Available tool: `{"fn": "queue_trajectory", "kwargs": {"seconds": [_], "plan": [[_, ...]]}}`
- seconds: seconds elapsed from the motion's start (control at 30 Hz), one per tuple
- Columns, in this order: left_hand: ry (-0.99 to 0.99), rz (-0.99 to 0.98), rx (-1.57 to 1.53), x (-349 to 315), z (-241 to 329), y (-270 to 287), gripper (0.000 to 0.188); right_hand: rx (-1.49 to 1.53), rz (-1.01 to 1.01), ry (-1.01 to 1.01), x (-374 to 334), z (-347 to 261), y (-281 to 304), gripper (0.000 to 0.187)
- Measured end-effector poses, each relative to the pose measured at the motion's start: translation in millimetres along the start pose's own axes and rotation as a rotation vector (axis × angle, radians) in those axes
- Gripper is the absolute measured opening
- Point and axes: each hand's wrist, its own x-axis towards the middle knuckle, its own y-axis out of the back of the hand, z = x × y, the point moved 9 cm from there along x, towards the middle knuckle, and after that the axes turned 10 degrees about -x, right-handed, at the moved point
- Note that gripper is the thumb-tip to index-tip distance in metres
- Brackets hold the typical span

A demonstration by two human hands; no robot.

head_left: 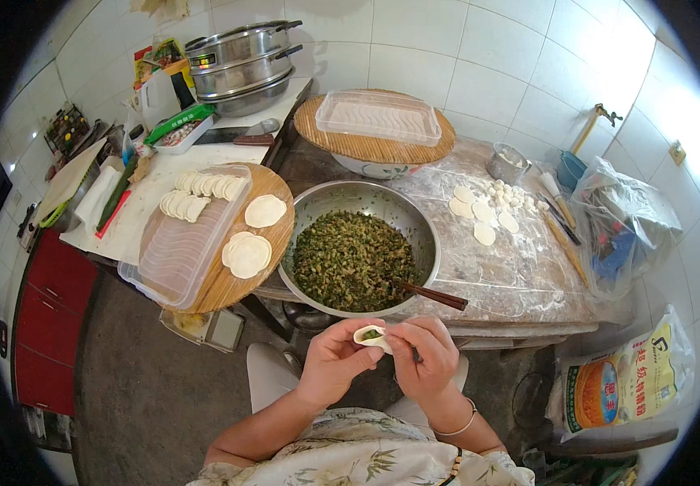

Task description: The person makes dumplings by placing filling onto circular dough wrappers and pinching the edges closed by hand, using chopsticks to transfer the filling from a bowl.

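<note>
Left hand point(330, 362) and right hand point(424, 360) meet just in front of the near edge of the floury wooden bench point(504, 271), both pinched on one folded dough wrapper point(376, 343). The left hand grips its left side and the right hand its right side; between them it gapes upward, showing green filling point(372, 334) inside. Just beyond, at the bench's near left corner, a wide steel bowl point(425, 223) holds a chopped green-and-brown mixture point(354, 259), with chopsticks point(439, 297) resting over its near right rim. Left of the bowl, a round wooden board point(279, 239) carries flat dough wrappers point(249, 256) and a clear plastic tray point(178, 255) with rows of dumplings point(204, 188). More dough rounds point(484, 213) lie toward the bench's middle, beside small dough lumps point(512, 194) and a metal pot point(507, 165) near its far edge. A wooden stick point(567, 249) and a plastic bag point(629, 206) lie toward its right edge.
</note>
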Motion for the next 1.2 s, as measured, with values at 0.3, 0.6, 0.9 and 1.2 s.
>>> {"fn": "queue_trajectory", "kwargs": {"seconds": [0.3,0.6,0.9,1.2], "plan": [[-0.136,-0.03,0.108,1,11,-6,0.035,-0.024,0.001,-0.011,1,3,-1,0.009],[-0.251,-0.071,0.293,-1,13,-8,0.034,0.013,-0.039,-0.066,0,8,-6,0.011],[-0.26,0.021,0.523,-1,14,-2,0.034,0.047,-0.03,-0.075,0,12,-9,0.004],[-0.206,-0.067,0.461,-2,3,-10,0.045,-0.044,-0.042,-0.049,-5,17,-10,0.007]]}}
